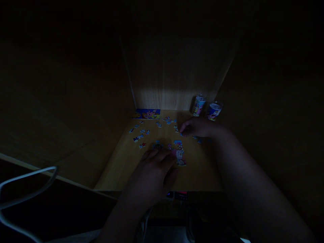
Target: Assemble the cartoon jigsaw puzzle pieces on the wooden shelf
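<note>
In a dim wooden booth, loose jigsaw pieces (141,132) lie scattered on the desk (121,168). A joined strip of pieces (179,153) lies in the middle. My left hand (154,172) rests flat on the desk with fingers stretched out, its fingertips touching the left side of that strip. My right hand (196,127) reaches farther back, fingers pinched together on a small puzzle piece (180,132) near other loose pieces.
A puzzle reference picture (147,114) lies at the back left against the wooden wall. Two printed cans (198,105) (214,110) stand at the back right. A white cable (27,179) loops at the lower left. Wooden side walls enclose the desk.
</note>
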Available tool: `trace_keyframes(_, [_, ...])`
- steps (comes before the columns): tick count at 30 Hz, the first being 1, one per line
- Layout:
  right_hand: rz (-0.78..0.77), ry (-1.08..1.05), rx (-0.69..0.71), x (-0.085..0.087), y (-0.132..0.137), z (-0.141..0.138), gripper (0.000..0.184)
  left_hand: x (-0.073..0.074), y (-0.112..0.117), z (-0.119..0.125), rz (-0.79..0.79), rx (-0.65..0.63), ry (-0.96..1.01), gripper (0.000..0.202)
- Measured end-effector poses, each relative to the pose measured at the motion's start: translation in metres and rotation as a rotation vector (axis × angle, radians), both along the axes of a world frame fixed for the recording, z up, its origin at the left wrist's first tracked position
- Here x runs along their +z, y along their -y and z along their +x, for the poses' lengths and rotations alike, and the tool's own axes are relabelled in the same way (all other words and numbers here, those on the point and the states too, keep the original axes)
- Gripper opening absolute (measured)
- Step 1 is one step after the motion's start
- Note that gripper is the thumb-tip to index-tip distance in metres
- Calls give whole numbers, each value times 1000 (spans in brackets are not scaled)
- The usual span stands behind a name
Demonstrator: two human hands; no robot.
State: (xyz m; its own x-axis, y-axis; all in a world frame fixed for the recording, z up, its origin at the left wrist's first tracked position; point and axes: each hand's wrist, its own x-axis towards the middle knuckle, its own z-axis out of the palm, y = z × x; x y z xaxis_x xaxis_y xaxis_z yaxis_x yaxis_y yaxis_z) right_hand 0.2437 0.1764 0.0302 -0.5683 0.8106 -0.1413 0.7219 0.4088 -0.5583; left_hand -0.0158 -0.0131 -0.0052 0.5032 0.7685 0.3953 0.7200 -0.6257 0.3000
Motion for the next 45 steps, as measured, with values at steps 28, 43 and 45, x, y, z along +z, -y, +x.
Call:
trace_keyframes(28, [-235,-109,264,1,14,-35,18,0,0,0,-3,0,4,31])
trace_keyframes(43, [-137,-2,223,11,27,-44,19,2,-1,2,-8,-4,5,30])
trace_keyframes(45, [-104,10,219,13,28,-42,20,2,-1,2,-6,0,6,29])
